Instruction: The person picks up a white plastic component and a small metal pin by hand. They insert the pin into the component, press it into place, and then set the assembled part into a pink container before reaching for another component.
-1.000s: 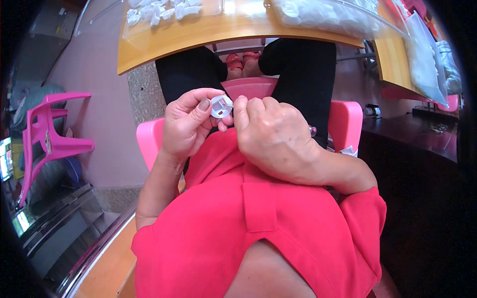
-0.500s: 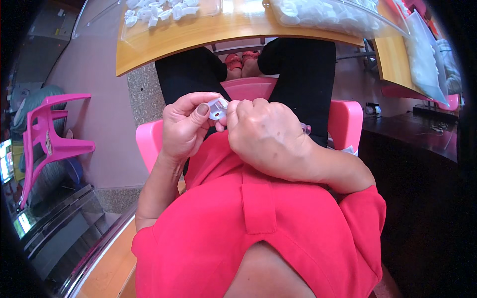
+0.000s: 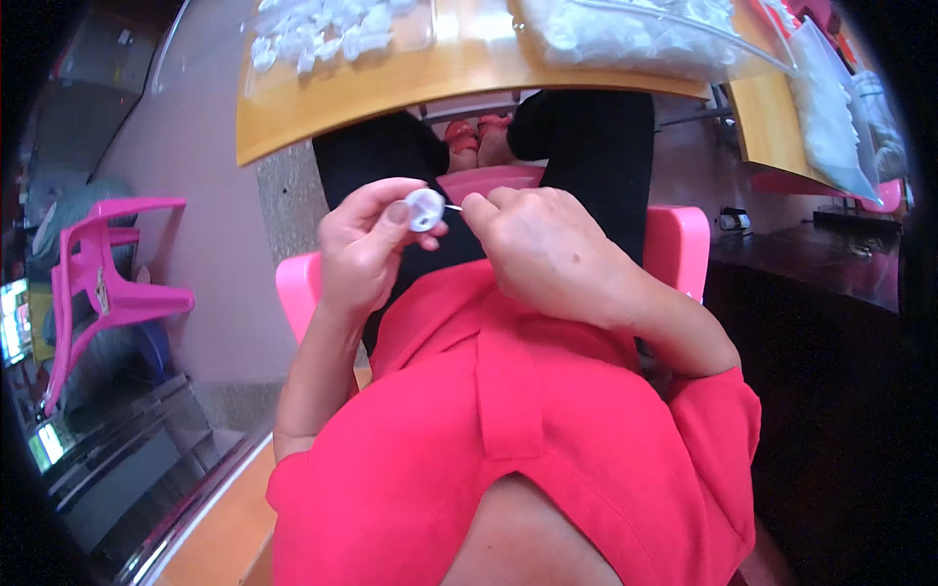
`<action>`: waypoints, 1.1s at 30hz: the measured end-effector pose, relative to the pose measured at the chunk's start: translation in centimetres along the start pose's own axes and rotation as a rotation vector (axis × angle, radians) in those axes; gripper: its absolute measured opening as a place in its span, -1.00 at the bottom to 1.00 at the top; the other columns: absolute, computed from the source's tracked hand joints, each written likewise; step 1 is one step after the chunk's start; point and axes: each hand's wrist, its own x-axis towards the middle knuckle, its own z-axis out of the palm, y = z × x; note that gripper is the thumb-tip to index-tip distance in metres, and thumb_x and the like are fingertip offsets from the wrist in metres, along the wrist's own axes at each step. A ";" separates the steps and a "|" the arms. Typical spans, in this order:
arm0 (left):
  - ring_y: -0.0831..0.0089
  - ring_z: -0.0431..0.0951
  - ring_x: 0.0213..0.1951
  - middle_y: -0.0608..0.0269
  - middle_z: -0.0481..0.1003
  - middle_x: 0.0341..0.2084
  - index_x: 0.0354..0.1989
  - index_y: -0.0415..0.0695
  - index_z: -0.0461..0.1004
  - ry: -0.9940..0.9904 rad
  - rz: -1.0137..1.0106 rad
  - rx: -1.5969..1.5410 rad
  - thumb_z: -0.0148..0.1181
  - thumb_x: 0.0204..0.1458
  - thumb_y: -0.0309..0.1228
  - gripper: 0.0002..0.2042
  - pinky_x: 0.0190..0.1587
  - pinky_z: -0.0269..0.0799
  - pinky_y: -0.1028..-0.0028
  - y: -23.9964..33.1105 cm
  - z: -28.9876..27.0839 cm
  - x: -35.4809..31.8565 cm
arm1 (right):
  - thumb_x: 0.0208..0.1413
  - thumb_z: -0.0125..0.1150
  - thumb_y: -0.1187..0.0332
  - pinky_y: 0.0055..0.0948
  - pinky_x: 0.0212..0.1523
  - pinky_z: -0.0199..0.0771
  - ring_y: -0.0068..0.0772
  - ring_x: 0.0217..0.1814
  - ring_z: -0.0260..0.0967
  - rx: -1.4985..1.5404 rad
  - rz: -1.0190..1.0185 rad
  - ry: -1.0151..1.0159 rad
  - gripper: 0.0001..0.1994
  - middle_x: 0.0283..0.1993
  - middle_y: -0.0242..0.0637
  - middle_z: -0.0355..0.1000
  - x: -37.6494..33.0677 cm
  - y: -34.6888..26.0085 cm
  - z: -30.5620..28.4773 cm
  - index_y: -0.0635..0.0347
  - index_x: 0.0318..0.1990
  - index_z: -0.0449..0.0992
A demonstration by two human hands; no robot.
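Observation:
Pinched between the thumb and fingers of my left hand [image 3: 357, 249] is a small round white plastic piece [image 3: 424, 210], with its hollow side and a small dark spot showing. Just to its right, my right hand [image 3: 562, 249] is closed around a thin tool [image 3: 453, 207]. Only a short length of its slim, metal-looking shaft sticks out past the thumb, pointing at the white piece; the handle is hidden in my fist. Whether the tip touches the piece cannot be made out. Both hands are above my lap, short of the table.
Ahead is a wooden table [image 3: 293, 134] with small white plastic parts [image 3: 327, 34] at left and a clear container of more white parts [image 3: 635, 39] at right. A bag of white parts [image 3: 831, 112] sits farther right. A pink chair [image 3: 107, 283] stands at left.
My right hand has drawn back to the right from the white piece, exposing the tool's shaft. The white piece has turned, with its hollow facing up more.

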 end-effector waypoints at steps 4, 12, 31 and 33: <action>0.30 0.52 -0.15 0.07 0.51 -0.21 0.03 -0.32 0.37 0.224 0.567 0.582 0.04 0.17 -0.50 -0.72 -0.05 0.46 0.34 6.3 -0.6 3.5 | -0.17 0.12 0.52 -0.21 -0.34 0.49 -0.02 -0.35 0.48 -0.009 0.057 0.061 -0.79 -0.43 -0.01 0.45 -1.7 2.9 0.8 0.37 -0.30 0.42; 0.28 0.55 -0.14 0.04 0.54 -0.19 -0.05 -0.20 0.51 0.136 0.858 1.358 0.24 0.02 -0.31 -0.66 -0.06 0.42 0.41 17.8 -1.1 21.3 | -0.11 0.04 0.46 -0.17 -0.35 0.53 -0.02 -0.38 0.52 0.007 0.088 0.106 -0.87 -0.46 0.03 0.48 -2.8 3.8 2.5 0.34 -0.44 0.46; 0.14 0.43 0.04 0.02 0.49 -0.08 -0.04 -0.10 0.53 -1.062 0.722 1.559 0.10 -0.13 -0.68 -0.59 0.12 0.33 0.29 2.4 26.8 29.5 | -0.04 0.07 0.43 -0.10 -0.22 0.47 0.07 -0.24 0.48 0.172 0.140 -0.196 -0.84 -0.34 0.02 0.49 -1.6 6.9 6.7 0.30 -0.32 0.48; 0.10 0.47 -0.02 0.00 0.48 -0.10 -0.13 -0.16 0.53 -1.001 0.513 1.753 0.18 -0.07 -0.45 -0.73 0.04 0.36 0.24 2.7 26.5 29.4 | -0.07 0.08 0.44 -0.10 -0.22 0.47 0.07 -0.24 0.48 0.170 0.138 -0.195 -0.84 -0.33 0.02 0.49 -1.7 7.1 6.3 0.30 -0.32 0.48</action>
